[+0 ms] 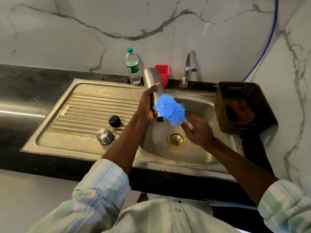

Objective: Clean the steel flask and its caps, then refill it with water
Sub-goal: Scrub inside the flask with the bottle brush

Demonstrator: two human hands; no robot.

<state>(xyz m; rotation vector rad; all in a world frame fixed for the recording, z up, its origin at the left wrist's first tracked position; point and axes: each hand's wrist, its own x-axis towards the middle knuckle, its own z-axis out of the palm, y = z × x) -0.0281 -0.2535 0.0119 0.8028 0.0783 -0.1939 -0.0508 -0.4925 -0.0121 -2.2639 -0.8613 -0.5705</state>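
Observation:
My left hand (148, 105) grips the steel flask (152, 79) round its body and holds it over the sink basin (198, 148), mouth tilted down toward me. A blue bottle brush (170, 109) has its bristle head right at the flask's mouth, outside it. My right hand (196, 128) holds the brush's pale handle, which is mostly hidden by the fingers. On the ribbed drainboard (87, 108) to the left sit the black inner cap (114, 121) and the steel outer cap (105, 136).
A clear plastic water bottle (133, 68) with a green cap and a red plastic cup (162, 74) stand behind the sink. The tap (189, 68) rises at the back right. A dark perforated basket (242, 106) holding a checked cloth sits right of the basin.

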